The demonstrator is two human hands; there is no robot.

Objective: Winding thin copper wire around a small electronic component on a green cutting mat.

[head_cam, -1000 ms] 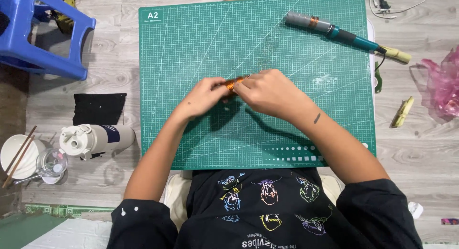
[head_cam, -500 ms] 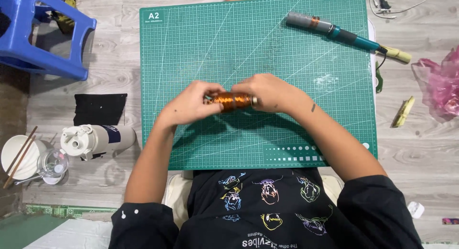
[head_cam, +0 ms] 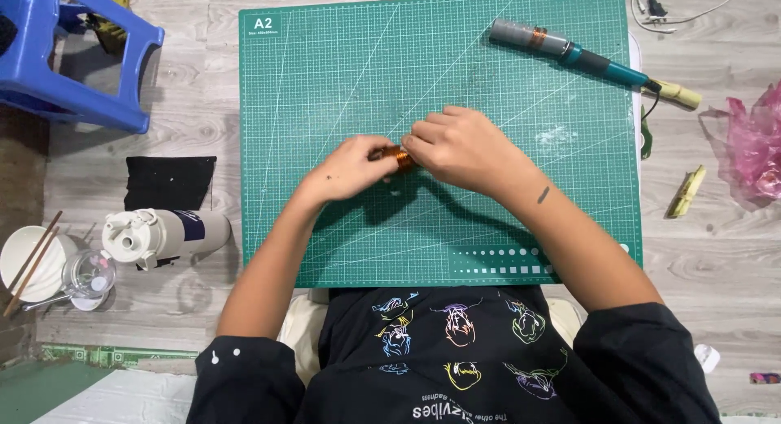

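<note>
Mid-mat, on the green cutting mat (head_cam: pixel 342 74), both hands meet around a small copper-orange coil (head_cam: pixel 396 157). Coil sits between them, just above the mat; only a short stretch shows. Its long axis looks roughly left-right, though that is hard to tell with most of it covered. Left hand (head_cam: pixel 348 168) pinches the coil's left end, fingers curled. Right hand (head_cam: pixel 457 147) closes over the right end and top, covering most of it. Both hands touch the coil, neither nearer. Far right on the mat, well apart, a grey and teal pen-shaped tool (head_cam: pixel 569 51) lies diagonally. White bottle (head_cam: pixel 167 234) lies left of the mat, on the floor.
</note>
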